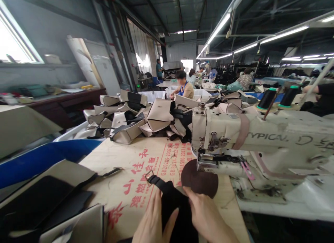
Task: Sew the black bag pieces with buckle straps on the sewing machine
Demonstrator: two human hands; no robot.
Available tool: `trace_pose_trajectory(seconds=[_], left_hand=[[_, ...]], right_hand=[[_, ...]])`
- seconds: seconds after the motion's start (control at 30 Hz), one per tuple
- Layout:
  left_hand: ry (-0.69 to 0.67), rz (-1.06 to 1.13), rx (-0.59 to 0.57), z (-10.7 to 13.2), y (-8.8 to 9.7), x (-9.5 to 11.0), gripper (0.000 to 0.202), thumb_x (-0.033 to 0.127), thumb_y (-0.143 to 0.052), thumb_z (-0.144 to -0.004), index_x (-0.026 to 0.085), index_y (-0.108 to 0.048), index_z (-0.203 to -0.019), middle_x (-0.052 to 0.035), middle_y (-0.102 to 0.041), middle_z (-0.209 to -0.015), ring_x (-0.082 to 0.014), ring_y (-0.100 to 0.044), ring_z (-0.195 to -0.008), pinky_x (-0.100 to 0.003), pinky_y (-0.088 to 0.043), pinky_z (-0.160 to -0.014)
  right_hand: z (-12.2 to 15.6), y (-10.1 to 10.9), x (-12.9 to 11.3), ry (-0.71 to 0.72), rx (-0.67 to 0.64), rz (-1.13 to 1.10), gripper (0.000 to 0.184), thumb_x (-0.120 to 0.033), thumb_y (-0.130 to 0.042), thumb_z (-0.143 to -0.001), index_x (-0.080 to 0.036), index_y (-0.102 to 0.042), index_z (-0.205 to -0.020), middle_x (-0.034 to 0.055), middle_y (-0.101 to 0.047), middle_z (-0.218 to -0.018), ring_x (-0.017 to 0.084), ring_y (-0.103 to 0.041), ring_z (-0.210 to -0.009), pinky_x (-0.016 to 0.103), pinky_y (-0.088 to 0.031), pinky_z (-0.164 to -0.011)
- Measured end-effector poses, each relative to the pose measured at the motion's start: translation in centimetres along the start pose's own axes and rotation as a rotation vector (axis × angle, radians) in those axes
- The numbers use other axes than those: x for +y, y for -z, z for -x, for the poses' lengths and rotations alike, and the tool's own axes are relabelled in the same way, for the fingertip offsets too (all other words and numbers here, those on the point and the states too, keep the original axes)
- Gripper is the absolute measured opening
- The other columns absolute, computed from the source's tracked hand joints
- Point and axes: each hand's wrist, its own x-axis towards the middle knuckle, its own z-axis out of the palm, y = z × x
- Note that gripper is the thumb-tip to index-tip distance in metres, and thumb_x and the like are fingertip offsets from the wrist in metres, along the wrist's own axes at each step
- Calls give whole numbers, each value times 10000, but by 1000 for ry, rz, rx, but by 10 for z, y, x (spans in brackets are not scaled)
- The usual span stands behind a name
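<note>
A black fabric piece (175, 210) with a strap and a metal buckle (149, 177) at its upper left end is between my hands, above the wooden board. My left hand (153, 218) grips its left side, thumb over the dark face. On the opposite edge, my right hand (206, 213) pinches near the top, where a bit of beige shows. The lower part of the piece runs out of view. Just beyond my fingers lies a round dark brown disc (202, 178), beneath the arm of the sewing machine (224, 131).
Beige and black sewn pieces (159, 114) are heaped behind the board (104, 170), which bears red print. More pieces (75, 225) lie at the lower left by a blue bin (49, 161). Black thread spools (267, 98) stand above the machine. A person (186, 88) sits farther back.
</note>
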Motion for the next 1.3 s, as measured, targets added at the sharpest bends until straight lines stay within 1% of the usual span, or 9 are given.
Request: trace_pose_trajectory(seconds=[0.07, 0.17, 0.37, 0.47, 0.6, 0.7, 0.9, 1.07, 1.3], left_hand=[[51, 88, -152, -24, -4, 19, 427, 389, -388, -847, 120, -522, -1151, -132, -638, -1074, -262, -593, -1007, -368, -501, -830], [-140, 177, -195, -49, 4, 34, 288, 290, -372, -882, 234, -573, -1080, -39, -642, -1080, -193, -622, -943, -278, -502, -797], [-561, 32, -19, -68, 23, 45, 530, 108, -347, -845, 388, -383, -1293, 4, -314, -1423, -213, -467, -1178, -364, -419, -960], [-704, 62, -58, -70, 18, 44, 606, 47, -332, -813, 444, -388, -1268, 40, -384, -1381, -203, -423, -1216, -371, -410, -973], [-362, 435, -161, -71, 8, 44, 518, 202, -356, -884, 360, -238, -1363, 18, -551, -1235, -131, -555, -1072, -262, -465, -911], [-142, 552, -254, -74, 5, 53, 499, 402, -463, -841, 272, -375, -1315, -22, -560, -1228, -174, -562, -1068, -287, -474, -902], [-133, 373, -327, -84, -5, 71, 367, 430, -555, -761, 243, -637, -1066, -23, -621, -1136, -220, -571, -1056, -320, -439, -935], [-176, 242, -315, -85, -14, 77, 331, 262, -497, -787, 241, -627, -1090, -27, -621, -1132, -205, -585, -1034, -312, -440, -923], [-115, 543, -502, -87, 2, 65, 488, 328, -609, -712, 228, -554, -1186, -8, -581, -1201, -193, -552, -1079, -273, -425, -946]], right_hand=[[5, 0, 5, -50, -1, -113, 451, -129, -308, -849, -228, -438, -1270, 88, -667, -921, 223, -634, -861, 304, -483, -763], [12, 2, 19, -73, 41, -303, 403, -202, -301, -880, -206, -478, -1242, 101, -660, -951, 214, -620, -909, 308, -463, -841], [11, 11, 39, -122, 116, -532, 393, -293, -326, -891, -211, -468, -1248, 74, -576, -1163, 201, -528, -1091, 365, -387, -986], [10, 13, 44, -108, 123, -580, 389, -305, -323, -896, -228, -456, -1253, 46, -529, -1230, 183, -477, -1155, 363, -361, -1019], [12, 14, 50, -126, 85, -549, 415, -327, -329, -895, -239, -413, -1291, 64, -559, -1188, 207, -506, -1122, 415, -349, -1025], [15, 13, 53, -121, 75, -559, 435, -325, -316, -898, -232, -372, -1319, 72, -553, -1196, 209, -502, -1128, 418, -346, -1027], [16, 27, 51, -114, 62, -580, 415, -322, -300, -906, -248, -374, -1307, 26, -458, -1303, 153, -417, -1209, 351, -308, -1063], [-3, 45, 39, -48, 234, -477, 347, -347, -586, -782, -218, -532, -1100, 42, -546, -1148, 183, -484, -1095, 319, -390, -974], [-15, 48, 36, 91, 279, -312, 92, -247, -645, -748, -195, -583, -792, -4, -595, -820, 146, -536, -815, 254, -413, -725]])
